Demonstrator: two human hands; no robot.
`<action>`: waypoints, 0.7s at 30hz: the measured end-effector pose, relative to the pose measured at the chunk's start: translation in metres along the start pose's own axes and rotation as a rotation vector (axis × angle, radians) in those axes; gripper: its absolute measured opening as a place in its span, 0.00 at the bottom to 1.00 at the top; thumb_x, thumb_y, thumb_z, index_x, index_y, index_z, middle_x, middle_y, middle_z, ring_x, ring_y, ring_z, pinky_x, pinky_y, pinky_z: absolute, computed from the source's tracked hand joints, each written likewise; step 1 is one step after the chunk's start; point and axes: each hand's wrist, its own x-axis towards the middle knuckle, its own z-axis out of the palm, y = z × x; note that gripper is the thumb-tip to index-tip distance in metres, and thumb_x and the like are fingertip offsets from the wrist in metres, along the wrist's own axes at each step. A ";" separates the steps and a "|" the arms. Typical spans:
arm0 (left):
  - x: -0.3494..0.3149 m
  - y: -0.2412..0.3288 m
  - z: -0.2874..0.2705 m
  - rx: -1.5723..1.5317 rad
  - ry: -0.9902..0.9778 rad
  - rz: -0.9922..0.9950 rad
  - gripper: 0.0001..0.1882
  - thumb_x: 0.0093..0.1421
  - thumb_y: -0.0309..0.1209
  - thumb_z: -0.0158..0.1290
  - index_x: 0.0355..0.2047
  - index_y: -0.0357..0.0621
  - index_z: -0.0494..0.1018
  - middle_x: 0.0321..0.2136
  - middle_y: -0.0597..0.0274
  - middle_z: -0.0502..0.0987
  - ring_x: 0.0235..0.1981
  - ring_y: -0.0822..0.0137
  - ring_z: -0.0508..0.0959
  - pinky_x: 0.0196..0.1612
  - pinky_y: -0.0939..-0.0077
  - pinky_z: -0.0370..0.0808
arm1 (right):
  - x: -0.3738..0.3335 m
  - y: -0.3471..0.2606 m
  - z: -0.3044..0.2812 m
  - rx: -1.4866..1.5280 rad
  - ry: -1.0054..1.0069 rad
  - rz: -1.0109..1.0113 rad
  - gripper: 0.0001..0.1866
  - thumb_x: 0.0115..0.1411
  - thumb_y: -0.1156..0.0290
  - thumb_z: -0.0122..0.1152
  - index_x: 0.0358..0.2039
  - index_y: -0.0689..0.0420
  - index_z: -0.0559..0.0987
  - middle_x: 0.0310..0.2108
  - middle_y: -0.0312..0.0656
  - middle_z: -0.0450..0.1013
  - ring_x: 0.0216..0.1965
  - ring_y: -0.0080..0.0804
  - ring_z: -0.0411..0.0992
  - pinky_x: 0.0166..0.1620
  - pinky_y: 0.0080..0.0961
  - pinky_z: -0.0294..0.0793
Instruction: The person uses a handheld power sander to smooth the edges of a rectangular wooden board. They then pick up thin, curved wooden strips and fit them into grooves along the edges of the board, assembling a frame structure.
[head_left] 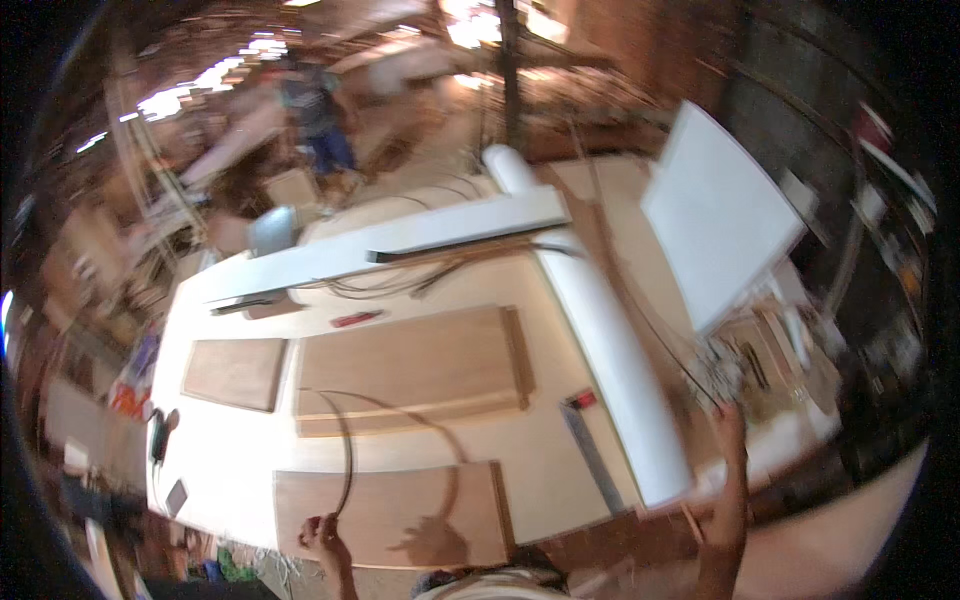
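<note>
My left hand (325, 537) is closed on the end of a thin dark flexible strip (350, 450). The strip arcs up and leftward, casting a curved shadow over the wooden panels. Under that hand lies the nearest brown wooden panel (390, 500). Farther up are stacked brown panels (410, 360) and a smaller brown panel (235, 373). My right hand (730, 425) reaches out at the right, beside a cluttered pile of small things (725, 370). A thin dark line runs down to its fingers, which are blurred; whether they grip it is unclear.
The pale worktable (560, 480) carries a long white roll (610, 360), a white board (390, 240), a metal square (592, 455) and a red-handled tool (357, 319). A white panel (725, 215) leans at the right. A person (320, 120) stands beyond the table.
</note>
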 end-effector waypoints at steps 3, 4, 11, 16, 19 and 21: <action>0.022 0.021 -0.008 0.012 0.134 0.152 0.07 0.51 0.28 0.62 0.32 0.55 0.81 0.29 0.67 0.73 0.38 0.64 0.73 0.51 0.58 0.56 | -0.023 0.037 0.032 -0.065 -0.105 0.102 0.15 0.63 0.73 0.51 0.47 0.65 0.77 0.41 0.61 0.74 0.46 0.60 0.70 0.52 0.45 0.67; 0.034 0.031 -0.013 -0.013 0.134 0.187 0.07 0.51 0.29 0.62 0.32 0.55 0.81 0.29 0.68 0.73 0.37 0.64 0.72 0.50 0.58 0.56 | -0.040 0.024 0.034 -0.146 0.019 0.109 0.16 0.61 0.74 0.51 0.48 0.66 0.76 0.44 0.61 0.72 0.45 0.60 0.69 0.50 0.45 0.67; 0.137 0.111 0.005 -0.144 0.147 0.482 0.22 0.53 0.26 0.57 0.46 0.66 0.81 0.29 0.70 0.72 0.38 0.67 0.72 0.48 0.58 0.57 | -0.037 0.043 0.054 -0.069 -0.089 0.391 0.18 0.59 0.75 0.58 0.50 0.65 0.75 0.47 0.57 0.70 0.49 0.53 0.69 0.53 0.41 0.68; 0.207 0.269 0.096 -0.191 0.085 0.747 0.26 0.57 0.30 0.52 0.57 0.69 0.73 0.38 0.72 0.73 0.46 0.68 0.71 0.55 0.51 0.59 | -0.041 0.063 0.018 -0.033 -0.015 0.295 0.17 0.59 0.76 0.60 0.50 0.65 0.76 0.45 0.54 0.71 0.50 0.50 0.70 0.53 0.39 0.68; 0.218 0.356 0.155 -0.167 -0.049 0.826 0.29 0.59 0.33 0.51 0.62 0.66 0.67 0.48 0.68 0.70 0.51 0.64 0.70 0.61 0.45 0.57 | -0.039 0.036 -0.015 0.050 -0.062 0.272 0.18 0.58 0.77 0.61 0.50 0.65 0.75 0.45 0.53 0.72 0.48 0.48 0.72 0.52 0.38 0.70; 0.206 0.414 0.174 -0.087 -0.115 0.922 0.36 0.59 0.33 0.52 0.68 0.64 0.56 0.60 0.60 0.63 0.59 0.57 0.65 0.64 0.40 0.52 | -0.042 0.022 -0.040 0.060 -0.131 0.275 0.20 0.60 0.74 0.61 0.52 0.63 0.74 0.45 0.52 0.72 0.46 0.47 0.73 0.50 0.38 0.71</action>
